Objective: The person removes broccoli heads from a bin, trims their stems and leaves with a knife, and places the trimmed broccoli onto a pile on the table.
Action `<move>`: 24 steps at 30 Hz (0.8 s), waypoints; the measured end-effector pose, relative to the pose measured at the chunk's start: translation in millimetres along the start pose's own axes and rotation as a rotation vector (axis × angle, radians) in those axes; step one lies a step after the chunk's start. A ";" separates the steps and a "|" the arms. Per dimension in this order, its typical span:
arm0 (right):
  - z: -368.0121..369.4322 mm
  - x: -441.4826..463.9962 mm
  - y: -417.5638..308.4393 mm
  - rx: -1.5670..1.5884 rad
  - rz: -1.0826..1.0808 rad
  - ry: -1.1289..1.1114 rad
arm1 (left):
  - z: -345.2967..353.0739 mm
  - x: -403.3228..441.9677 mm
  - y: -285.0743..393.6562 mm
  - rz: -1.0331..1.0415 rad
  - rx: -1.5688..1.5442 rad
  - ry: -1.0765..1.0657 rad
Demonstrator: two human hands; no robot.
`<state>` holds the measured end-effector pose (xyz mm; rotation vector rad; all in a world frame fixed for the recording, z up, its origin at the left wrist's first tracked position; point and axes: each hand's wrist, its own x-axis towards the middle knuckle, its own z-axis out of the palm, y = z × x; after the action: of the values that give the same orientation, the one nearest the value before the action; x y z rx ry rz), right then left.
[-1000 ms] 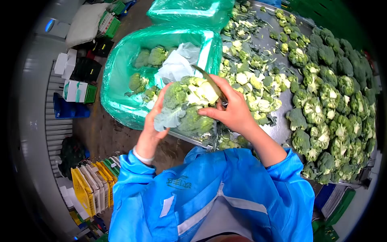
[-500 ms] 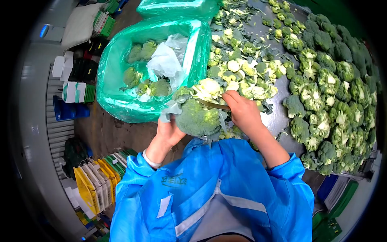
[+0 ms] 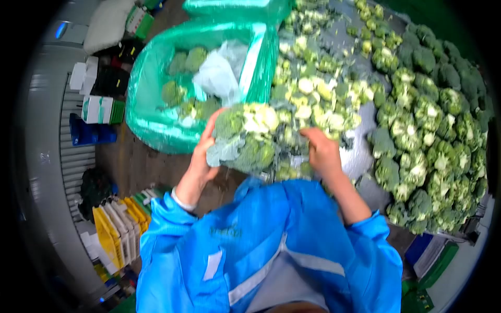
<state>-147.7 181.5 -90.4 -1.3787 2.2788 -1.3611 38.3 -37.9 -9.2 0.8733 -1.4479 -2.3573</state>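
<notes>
Apparently, in the head view, trimming is the step in hand: the left hand (image 3: 197,159), at nine o'clock, has its grip closed around the broccoli (image 3: 249,147) near centre. The right hand (image 3: 324,155), at three, is curled, contents unclear; another cut would need steady support.

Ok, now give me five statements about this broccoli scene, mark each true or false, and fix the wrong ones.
1. The left hand holds a broccoli head. True.
2. The right hand is inside the green-lined container. False: the right hand is out to the right of the held broccoli, apart from it.
3. A pale sheet lies in the green-lined container. True.
4. The large broccoli pile is on the picture's left side. False: the large broccoli pile is on the right.
5. The person's sleeves are red. False: the sleeves are blue.
</notes>
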 end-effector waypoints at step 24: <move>-9.2 12.4 -13.1 -0.114 -0.138 0.008 | -4.0 13.1 -21.9 0.900 0.758 0.113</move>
<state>-151.3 175.5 -71.5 -1.5959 2.3380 -1.2938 32.6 -36.7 -34.4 0.3190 -2.1128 -1.0969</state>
